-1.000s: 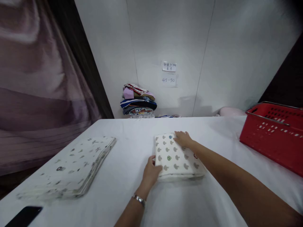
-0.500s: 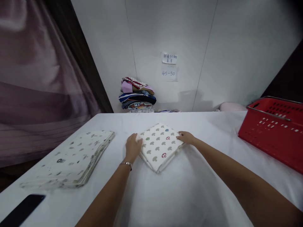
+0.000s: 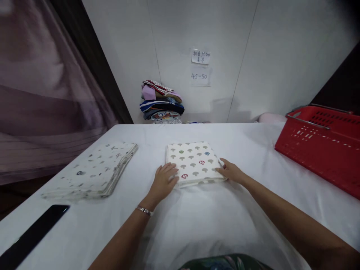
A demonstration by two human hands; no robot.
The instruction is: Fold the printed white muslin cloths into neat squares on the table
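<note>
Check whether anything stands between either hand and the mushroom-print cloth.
Nothing visible does: the left hand touches the mushroom-print cloth by its near left corner, and the right hand touches it by the near right corner.

Gap passable between folded stack (image 3: 92, 168) and mushroom-print cloth (image 3: 194, 159); red basket (image 3: 323, 150) blocks right side.

Your mushroom-print bundle (image 3: 194, 162) looks like matt cloth, as does the patterned stack (image 3: 90, 168) left of it. Right of the bundle you have a smooth plastic basket (image 3: 312, 153) with metal handles (image 3: 308, 122); beyond the bundle, paper notes (image 3: 200, 77); on its near side, your shiny metal bracelet (image 3: 144, 210).
</note>
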